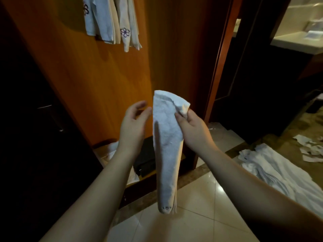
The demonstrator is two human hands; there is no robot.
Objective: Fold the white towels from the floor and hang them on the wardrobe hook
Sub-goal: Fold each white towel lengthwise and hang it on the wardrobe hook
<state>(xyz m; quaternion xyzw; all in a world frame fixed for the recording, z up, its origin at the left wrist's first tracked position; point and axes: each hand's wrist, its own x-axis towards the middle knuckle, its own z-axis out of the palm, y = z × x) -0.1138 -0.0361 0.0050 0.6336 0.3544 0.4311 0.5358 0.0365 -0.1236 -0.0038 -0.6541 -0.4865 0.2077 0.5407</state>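
Observation:
A white towel (167, 147), folded lengthwise, hangs down in front of the wooden wardrobe panel (97, 72). My right hand (189, 126) pinches its upper right corner. My left hand (134, 123) hovers just left of the towel with fingers relaxed and holds nothing. Several white towels with purple flower embroidery (115, 21) hang at the top of the panel; the hook itself is hidden. More white towels (272, 170) lie in a heap on the floor at the right.
A dark wardrobe door with a metal handle (52, 117) stands at the left. Low in the wardrobe sit a black box (145, 159) and some white cloth (111, 151). Torn paper (311, 151) litters the tiled floor (201, 215) at right. A doorway opens behind.

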